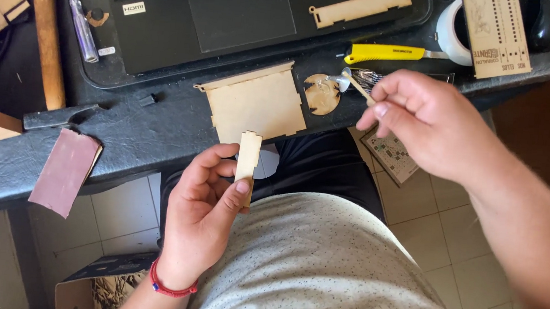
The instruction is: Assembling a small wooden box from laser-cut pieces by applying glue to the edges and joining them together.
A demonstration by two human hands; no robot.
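Left hand (203, 198) pinches a small notched plywood strip (248, 159) above the lap; right hand (422, 117) clamps a thin stick (357, 86) near the worktop (146, 134) edge. A loosened pinch could drop the strip.

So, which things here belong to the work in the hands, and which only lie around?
In use:
- small wooden strip, held in left hand
- thin stick, pinched in right hand
- flat wooden panel on the desk edge

Lying about:
- yellow utility knife
- hammer
- sandpaper sheet
- laptop
- tape roll
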